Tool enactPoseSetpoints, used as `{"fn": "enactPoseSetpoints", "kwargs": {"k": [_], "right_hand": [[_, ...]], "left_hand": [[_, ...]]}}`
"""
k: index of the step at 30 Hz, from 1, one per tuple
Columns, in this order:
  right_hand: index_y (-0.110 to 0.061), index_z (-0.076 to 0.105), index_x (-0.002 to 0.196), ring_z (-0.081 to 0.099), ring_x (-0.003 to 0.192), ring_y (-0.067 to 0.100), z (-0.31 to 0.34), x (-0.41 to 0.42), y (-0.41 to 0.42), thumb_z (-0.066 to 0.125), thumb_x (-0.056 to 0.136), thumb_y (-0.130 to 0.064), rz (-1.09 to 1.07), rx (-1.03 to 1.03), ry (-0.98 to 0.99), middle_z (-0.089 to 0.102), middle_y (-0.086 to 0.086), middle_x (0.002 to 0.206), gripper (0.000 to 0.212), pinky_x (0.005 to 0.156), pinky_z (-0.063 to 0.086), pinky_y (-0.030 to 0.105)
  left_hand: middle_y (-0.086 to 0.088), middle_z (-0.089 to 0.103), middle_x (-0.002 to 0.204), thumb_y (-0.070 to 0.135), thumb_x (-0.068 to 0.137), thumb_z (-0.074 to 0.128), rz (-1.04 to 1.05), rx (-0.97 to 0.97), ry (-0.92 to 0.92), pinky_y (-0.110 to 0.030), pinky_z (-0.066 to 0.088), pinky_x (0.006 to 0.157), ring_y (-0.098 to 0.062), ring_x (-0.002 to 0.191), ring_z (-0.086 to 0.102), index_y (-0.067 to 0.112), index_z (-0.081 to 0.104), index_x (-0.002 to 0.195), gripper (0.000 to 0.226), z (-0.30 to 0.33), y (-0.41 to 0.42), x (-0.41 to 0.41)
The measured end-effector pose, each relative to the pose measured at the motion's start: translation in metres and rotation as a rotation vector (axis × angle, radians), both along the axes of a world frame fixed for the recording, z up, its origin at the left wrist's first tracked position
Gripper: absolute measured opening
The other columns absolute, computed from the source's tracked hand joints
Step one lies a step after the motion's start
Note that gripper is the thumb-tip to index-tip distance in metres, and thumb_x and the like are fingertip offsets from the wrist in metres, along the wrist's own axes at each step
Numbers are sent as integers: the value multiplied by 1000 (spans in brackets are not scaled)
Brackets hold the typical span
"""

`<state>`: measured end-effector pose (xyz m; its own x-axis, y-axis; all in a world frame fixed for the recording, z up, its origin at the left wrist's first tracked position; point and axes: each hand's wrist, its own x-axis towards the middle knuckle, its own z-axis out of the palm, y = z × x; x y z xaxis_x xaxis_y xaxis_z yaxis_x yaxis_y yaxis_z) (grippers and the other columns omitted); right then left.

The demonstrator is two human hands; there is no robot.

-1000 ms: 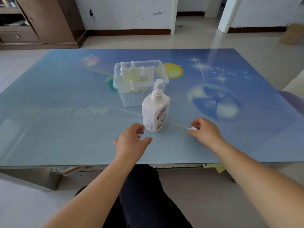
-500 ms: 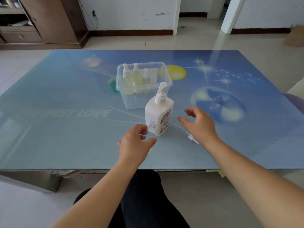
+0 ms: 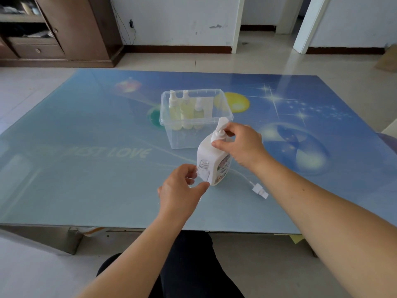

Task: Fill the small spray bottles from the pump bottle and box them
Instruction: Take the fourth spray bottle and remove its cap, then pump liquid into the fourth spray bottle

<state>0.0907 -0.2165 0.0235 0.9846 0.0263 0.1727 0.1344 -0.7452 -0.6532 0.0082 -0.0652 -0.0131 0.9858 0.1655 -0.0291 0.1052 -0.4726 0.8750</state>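
Observation:
A white pump bottle (image 3: 211, 157) stands on the blue glass table (image 3: 86, 168), near its front edge. My right hand (image 3: 240, 145) grips the bottle's neck just under the pump head. A small clear spray bottle (image 3: 203, 171) with no cap stands upright against the pump bottle's front, pinched by my left hand (image 3: 182, 188). Its white spray cap with dip tube (image 3: 258, 189) lies on the table to the right. A clear plastic box (image 3: 194, 119) behind the pump bottle holds three small spray bottles (image 3: 185, 110) with yellowish liquid and caps on.
A wooden cabinet (image 3: 71, 31) stands on the floor at the back left, beyond the table. My knees sit under the table's front edge (image 3: 193, 227). A white pillar (image 3: 236, 24) and a doorway lie beyond the far edge.
My right hand let go of the spray cap, left it on the table and rose to grip the pump bottle's neck. My left hand stays on the small open bottle.

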Motion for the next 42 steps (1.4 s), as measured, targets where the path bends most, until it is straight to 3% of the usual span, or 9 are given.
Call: {"fn": "enactPoseSetpoints", "kwargs": {"k": [14, 17, 20, 22, 25, 27, 33, 38, 42], "right_hand": [[-27, 64, 109, 47, 113, 17, 11, -48, 1, 68, 81, -44, 11, -138, -1, 63, -7, 106, 33, 85, 22, 34], [-27, 63, 106, 47, 110, 15, 11, -56, 0, 70, 80, -43, 22, -143, -11, 56, -15, 95, 32, 85, 22, 33], [-36, 58, 102, 46, 107, 9, 13, -61, -8, 73, 78, -38, 93, 8, 45, 51, -25, 92, 29, 98, 29, 33], [-43, 53, 101, 48, 110, 4, 14, -63, -13, 69, 82, -30, 177, 177, 95, 53, -27, 103, 28, 99, 34, 22], [-29, 56, 113, 50, 113, 6, 22, -56, -16, 54, 91, -19, 114, 398, 74, 59, -13, 118, 24, 100, 37, 20], [-19, 56, 124, 49, 119, 11, 35, -48, -10, 42, 100, -30, 10, 433, 58, 57, -5, 126, 30, 104, 35, 26], [-34, 31, 145, 26, 141, 25, 56, -6, 22, 13, 93, -66, 0, 127, 212, 32, -1, 152, 64, 115, 13, 53], [-37, 23, 147, 9, 145, 30, 53, 18, 35, 5, 90, -69, -48, -217, 310, 17, 0, 158, 68, 110, -2, 64], [-35, 24, 147, 10, 144, 32, 46, 21, 38, 3, 89, -70, -64, -304, 331, 19, 2, 157, 71, 109, -3, 65]], "left_hand": [[17, 59, 83, 23, 70, 75, -9, 7, -25, -46, 43, 89, -6, 83, 58, 34, 54, 86, 29, 6, 5, -21], [17, 59, 83, 23, 69, 74, -7, -4, -42, -46, 43, 89, -4, 83, 58, 35, 53, 82, 28, 9, 6, -26], [16, 59, 82, 22, 69, 75, -9, -14, -78, -46, 42, 90, -4, 84, 58, 37, 51, 79, 30, 16, 7, -29], [18, 59, 83, 22, 69, 75, -14, -25, -101, -45, 42, 90, -2, 85, 57, 36, 52, 81, 30, 22, 7, -30], [19, 59, 84, 22, 70, 74, -24, -32, -144, -45, 41, 91, 3, 86, 55, 33, 55, 90, 30, 29, 4, -29], [19, 59, 86, 22, 71, 74, -34, -28, -162, -44, 40, 92, 4, 86, 54, 34, 54, 91, 31, 34, -1, -29], [15, 61, 86, 23, 71, 73, -35, 31, -182, -42, 39, 93, 7, 85, 52, 39, 52, 84, 30, 39, -5, -27], [15, 60, 89, 26, 73, 72, -31, 105, -154, -26, 24, 84, 10, 81, 49, 37, 51, 88, 27, 42, -4, -26], [16, 59, 89, 27, 73, 72, -36, 126, -157, -23, 17, 75, 12, 80, 47, 37, 51, 89, 28, 41, -4, -23]]}}
